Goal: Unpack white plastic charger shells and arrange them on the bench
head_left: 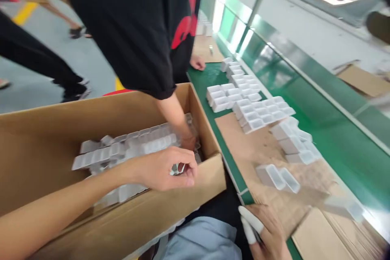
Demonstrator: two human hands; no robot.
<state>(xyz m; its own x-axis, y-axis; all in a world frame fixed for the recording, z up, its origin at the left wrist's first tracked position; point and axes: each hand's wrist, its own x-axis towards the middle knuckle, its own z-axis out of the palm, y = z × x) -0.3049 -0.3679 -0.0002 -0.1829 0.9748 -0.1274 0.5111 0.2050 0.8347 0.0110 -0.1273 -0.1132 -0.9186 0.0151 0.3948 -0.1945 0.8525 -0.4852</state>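
My left hand (175, 168) is above the near side of a cardboard box (183, 187), its fingers curled round toward the thumb. Through the loop of the fingers only paler things behind show, and I see nothing held. Translucent white plastic trays (103, 155), joined in rows of small cups, lie inside the box under my forearm. My right hand (268, 231) is low at the table's near edge, with white finger cots on two fingers. Those fingers are pressed close together, and a small greyish thing between them is too blurred to name. Beside it lies a cardboard sheet (258, 187).
A co-worker in a black shirt (137, 28) reaches one hand (187, 140) into the box; the other rests on the green table (210, 73). White cup blocks (258, 111) stand on the table, a pair (278, 176) nearer. A folded cardboard piece (323, 235) lies front right.
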